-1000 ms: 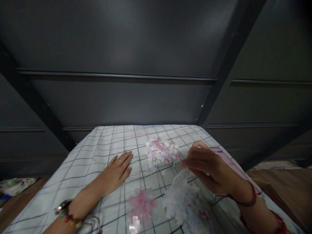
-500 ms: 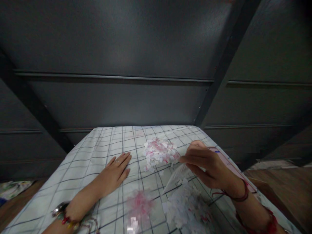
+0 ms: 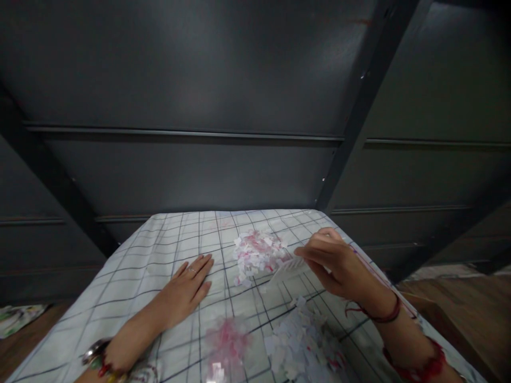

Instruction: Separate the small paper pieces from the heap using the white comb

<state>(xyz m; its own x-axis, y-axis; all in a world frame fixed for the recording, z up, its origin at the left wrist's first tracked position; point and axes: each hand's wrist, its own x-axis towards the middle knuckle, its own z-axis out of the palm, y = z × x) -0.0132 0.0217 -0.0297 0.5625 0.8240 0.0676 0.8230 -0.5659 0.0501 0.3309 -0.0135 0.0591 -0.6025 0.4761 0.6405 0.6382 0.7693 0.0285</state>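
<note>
My left hand (image 3: 187, 290) lies flat on the white checked tablecloth (image 3: 159, 260), fingers stretched out and holding nothing. In my closed right hand (image 3: 329, 263) is a pale toothed strip that looks like a comb (image 3: 285, 269), tilted down to the left. Its tip is beside the far pile of torn white and pink paper scraps (image 3: 257, 252); whether they touch I cannot tell. A larger pile of mostly white paper scraps (image 3: 305, 343) lies nearer, below my right hand. Left of that sits a blurred pink and clear bundle (image 3: 229, 340).
A flat pink-edged thing (image 3: 369, 263) lies partly hidden behind my right forearm at the table's right edge. Dark metal panels (image 3: 199, 170) rise directly behind the table. Brown floor (image 3: 471, 308) shows to the right, and a patterned cloth (image 3: 19, 319) at lower left.
The comb has swung up and toward the far paper pile, with my right hand shifted slightly left. My left hand stays flat on the cloth. The whole view has tilted a little.
</note>
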